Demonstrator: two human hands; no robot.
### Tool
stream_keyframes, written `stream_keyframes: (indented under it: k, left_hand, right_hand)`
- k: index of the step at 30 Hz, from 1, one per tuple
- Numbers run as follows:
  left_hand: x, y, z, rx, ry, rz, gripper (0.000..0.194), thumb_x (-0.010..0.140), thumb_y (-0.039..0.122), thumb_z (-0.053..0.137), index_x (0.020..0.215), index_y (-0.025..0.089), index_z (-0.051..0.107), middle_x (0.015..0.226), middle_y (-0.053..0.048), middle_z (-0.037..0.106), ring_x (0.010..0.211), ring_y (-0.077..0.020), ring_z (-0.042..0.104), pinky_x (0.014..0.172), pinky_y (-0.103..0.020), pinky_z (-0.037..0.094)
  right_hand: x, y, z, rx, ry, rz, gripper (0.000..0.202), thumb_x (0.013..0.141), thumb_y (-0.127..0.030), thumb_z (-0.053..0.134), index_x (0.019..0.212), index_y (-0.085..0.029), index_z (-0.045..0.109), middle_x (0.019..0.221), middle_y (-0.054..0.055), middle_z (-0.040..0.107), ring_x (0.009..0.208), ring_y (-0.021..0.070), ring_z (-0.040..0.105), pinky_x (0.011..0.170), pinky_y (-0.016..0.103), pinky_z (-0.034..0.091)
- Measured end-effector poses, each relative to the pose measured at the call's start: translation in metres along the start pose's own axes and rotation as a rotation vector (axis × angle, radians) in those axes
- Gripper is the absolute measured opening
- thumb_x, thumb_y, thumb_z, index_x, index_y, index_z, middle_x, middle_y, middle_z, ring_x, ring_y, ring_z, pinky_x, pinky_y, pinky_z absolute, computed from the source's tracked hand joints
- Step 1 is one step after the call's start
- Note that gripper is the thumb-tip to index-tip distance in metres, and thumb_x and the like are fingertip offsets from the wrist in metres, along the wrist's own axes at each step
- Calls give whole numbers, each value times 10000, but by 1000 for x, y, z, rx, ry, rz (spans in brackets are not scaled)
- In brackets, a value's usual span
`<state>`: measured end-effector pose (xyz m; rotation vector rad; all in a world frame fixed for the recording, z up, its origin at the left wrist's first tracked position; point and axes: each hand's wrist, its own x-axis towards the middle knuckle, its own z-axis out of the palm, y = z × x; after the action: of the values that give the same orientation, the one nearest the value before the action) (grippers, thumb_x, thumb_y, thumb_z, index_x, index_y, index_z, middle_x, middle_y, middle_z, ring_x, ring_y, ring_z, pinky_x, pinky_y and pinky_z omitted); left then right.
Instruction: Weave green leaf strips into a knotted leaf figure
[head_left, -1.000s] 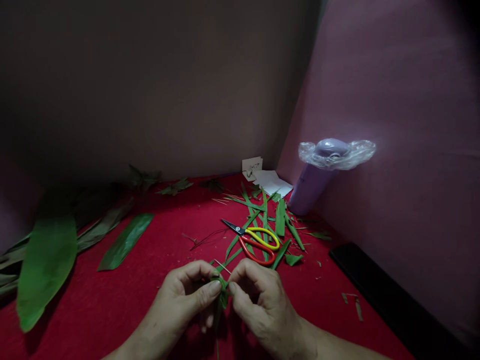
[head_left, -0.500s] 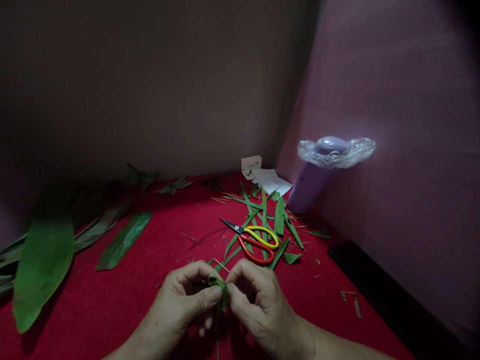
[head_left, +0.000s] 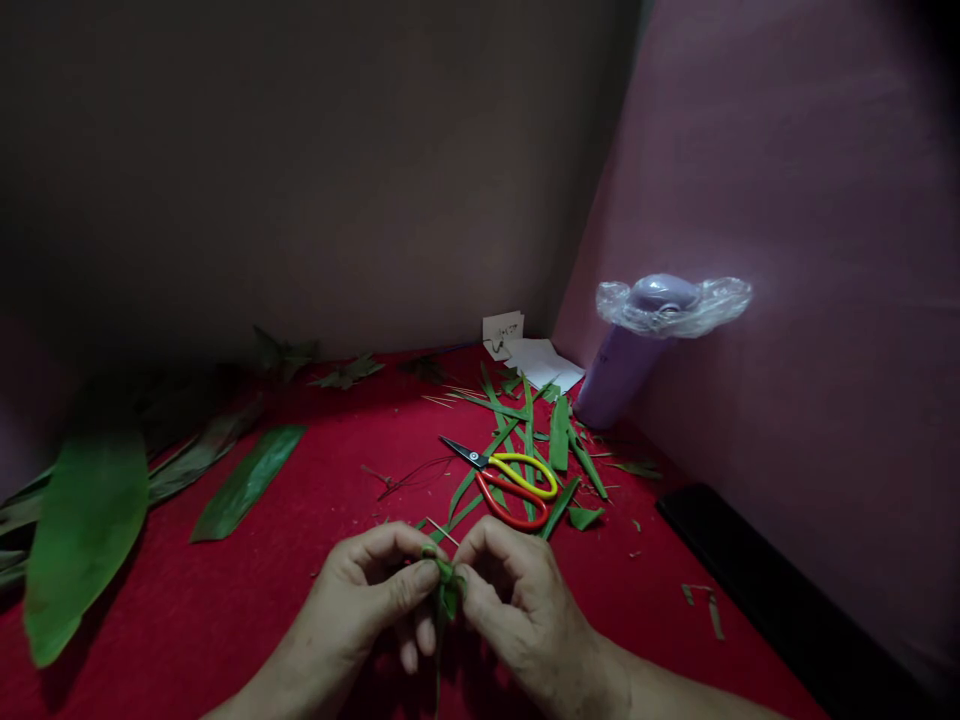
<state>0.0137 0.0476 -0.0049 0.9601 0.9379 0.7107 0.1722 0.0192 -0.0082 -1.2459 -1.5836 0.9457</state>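
Between the fingertips of both hands is a small folded piece of green leaf (head_left: 448,592), with a thin strip hanging down from it. My left hand (head_left: 375,605) pinches it from the left with thumb and forefinger, the other fingers curled below. From the right, my right hand (head_left: 517,600) pinches the same piece, its thumb and forefinger meeting at the edge. A thin pale stick (head_left: 442,531) pokes up beside the right forefinger; whether it is held I cannot tell. Just beyond the hands lie scissors (head_left: 499,480) with one yellow and one red handle, blades pointing left.
Leaf strips (head_left: 559,432) and scraps lie around the scissors on the red cloth (head_left: 352,440). Large green leaves (head_left: 86,540) are at left. Papers (head_left: 544,362), a purple bottle-like container (head_left: 622,370) topped with clear plastic and a black slab (head_left: 750,580) stand or lie right.
My left fingers have shifted slightly on the folded leaf, which has turned a little and shows more green between the hands. My right hand has hardly moved.
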Motion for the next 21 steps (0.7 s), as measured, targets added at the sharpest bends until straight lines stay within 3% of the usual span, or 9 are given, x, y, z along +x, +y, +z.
stream_keyframes:
  k: [5, 10, 15, 21]
  left_hand:
    - [0, 1, 0, -23, 8, -11, 171, 696, 301, 728, 713, 157, 638, 444, -3, 652, 360, -94, 565, 372, -158, 437]
    - [0, 1, -1, -35, -24, 20, 165, 728, 275, 704, 840, 156, 679, 499, 1, 660, 391, -87, 574, 381, -150, 429]
    - [-1, 0, -1, -39, -33, 33, 123, 744, 272, 688, 745, 159, 640, 470, -1, 655, 384, -83, 564, 385, -145, 414]
    - [2, -1, -2, -24, -38, 31, 127, 748, 276, 681, 770, 161, 629, 480, 4, 652, 388, -90, 564, 392, -159, 421]
  right_hand:
    - [0, 2, 0, 3, -6, -3, 119, 773, -131, 467, 668, -169, 507, 540, -34, 482, 492, 93, 426, 459, 200, 320]
    - [0, 2, -1, -33, 25, 3, 135, 784, -153, 479, 652, -170, 500, 536, -34, 460, 501, 97, 411, 464, 204, 316]
    - [-2, 1, 0, -31, 13, -5, 131, 786, -150, 472, 659, -169, 495, 547, -31, 465, 505, 96, 416, 468, 205, 313]
    - [-1, 2, -1, -60, 28, 8, 138, 785, -162, 477, 648, -169, 496, 540, -33, 454, 499, 98, 416, 468, 208, 308]
